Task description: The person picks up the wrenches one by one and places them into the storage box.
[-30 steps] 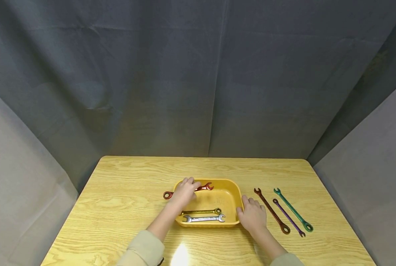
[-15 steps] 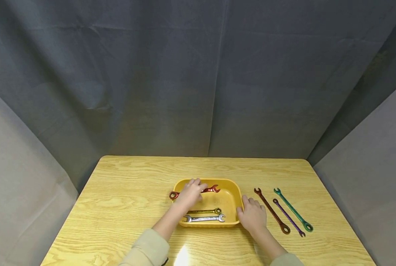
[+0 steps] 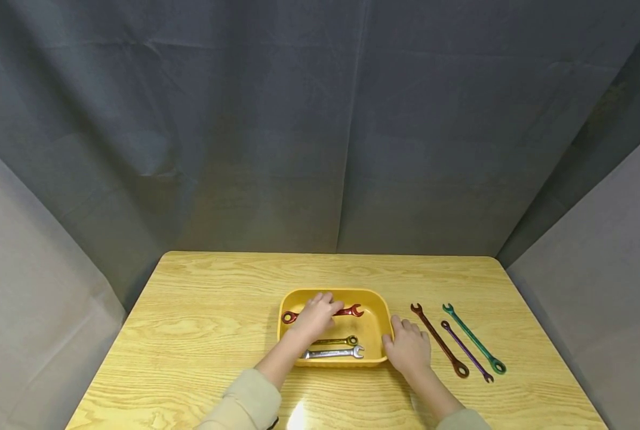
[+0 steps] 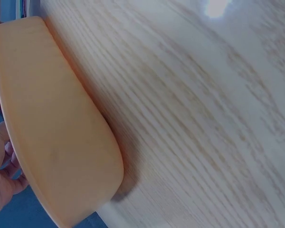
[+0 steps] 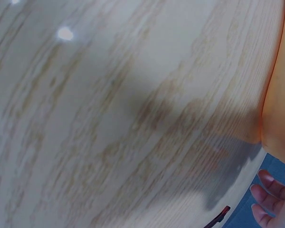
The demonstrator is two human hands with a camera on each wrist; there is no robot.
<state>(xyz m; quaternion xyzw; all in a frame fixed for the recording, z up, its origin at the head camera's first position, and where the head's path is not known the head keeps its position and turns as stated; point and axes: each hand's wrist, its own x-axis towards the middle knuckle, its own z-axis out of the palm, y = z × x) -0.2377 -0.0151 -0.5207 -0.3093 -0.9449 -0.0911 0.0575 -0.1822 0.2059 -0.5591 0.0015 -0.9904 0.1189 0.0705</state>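
A yellow plastic tray [image 3: 371, 325] stands near the table's front. My left hand [image 3: 314, 316] reaches into it, gripping a red combination wrench [image 3: 351, 311] by the middle; both wrench ends show past the hand. In the left wrist view the fingers [image 4: 12, 166] appear beyond the tray's wall. A gold wrench [image 3: 335, 341] and a silver wrench [image 3: 333, 353] lie side by side in the tray's near part, their left ends hidden by my left arm. My right hand [image 3: 408, 346] holds the tray's right rim, thumb over the edge, other fingers outside.
Right of the tray, a brown wrench [image 3: 440, 341], a purple wrench [image 3: 467, 351] and a green wrench [image 3: 474, 339] lie slanted on the wooden table [image 3: 202, 334]. Dark grey cloth [image 3: 255, 149] hangs behind the table.
My left hand has carried the red wrench rightward and slightly toward me; its ring end, previously past the tray's left rim, is now inside the outline. The right hand stays put.
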